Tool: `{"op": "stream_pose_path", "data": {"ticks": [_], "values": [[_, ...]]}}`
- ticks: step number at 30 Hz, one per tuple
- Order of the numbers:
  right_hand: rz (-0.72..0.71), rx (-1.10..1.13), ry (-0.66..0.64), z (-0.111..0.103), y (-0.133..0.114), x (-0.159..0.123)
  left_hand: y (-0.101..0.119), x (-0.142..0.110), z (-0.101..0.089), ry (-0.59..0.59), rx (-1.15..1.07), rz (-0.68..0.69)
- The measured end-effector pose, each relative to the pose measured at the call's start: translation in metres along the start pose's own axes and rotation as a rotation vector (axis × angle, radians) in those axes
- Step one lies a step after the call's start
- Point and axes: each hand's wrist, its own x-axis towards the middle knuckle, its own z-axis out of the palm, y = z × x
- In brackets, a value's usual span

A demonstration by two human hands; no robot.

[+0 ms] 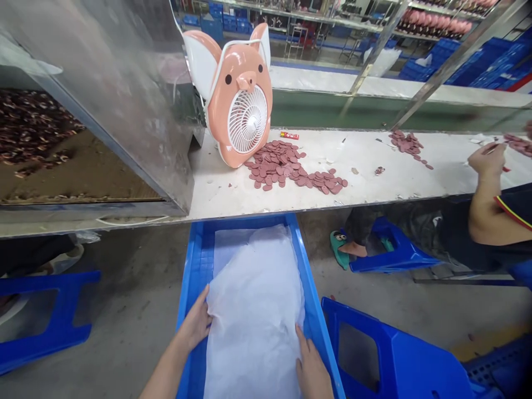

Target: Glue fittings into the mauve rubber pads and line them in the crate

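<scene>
Head view: one white sheet [255, 310], thin and wrinkled, laid lengthwise in one blue crate [311, 288]; a second layer [226, 246] shows under its far left corner. Two hands of mine on it. Left hand [196, 327]: at the left edge, fingers half bent, tips against the sheet. Right hand [312, 368]: at the right edge, a little nearer to me, thumb and forefinger slightly apart, touching the margin. Whether either truly pinches it, I cannot tell.

Around the crate: three blue stools, one at left [68, 305], one close against the right side [419, 354], one farther right [405, 252] under a co-worker. One green sandal [341, 255] by that last one. The front edge of the white bench [366, 152] runs across the crate's far end.

On the bench: one pink pig-faced fan [245, 111], upright; three heaps of reddish discs, the largest beside the fan [276, 163], another farther right [406, 144], the third at the right border [519, 144]. Discs too many to count. One red wrapper [289, 135] behind the largest. One metal housing [124, 100] blocks the left; dark pieces [33, 133] lie inside.

The sheet lies between my hands, extending well beyond them toward the bench.
</scene>
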Motion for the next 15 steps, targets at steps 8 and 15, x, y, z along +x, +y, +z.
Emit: {"op": "stream_pose_path", "data": {"ticks": [8, 15], "values": [[0.092, -0.194, -0.095, 0.006, 0.000, 0.002, 0.002, 0.021, 0.009, 0.299, 0.186, 0.467], [-0.101, -0.328, 0.051, -0.021, -0.028, -0.004, 0.015, 0.014, 0.035, 0.675, 0.576, 0.572]]}}
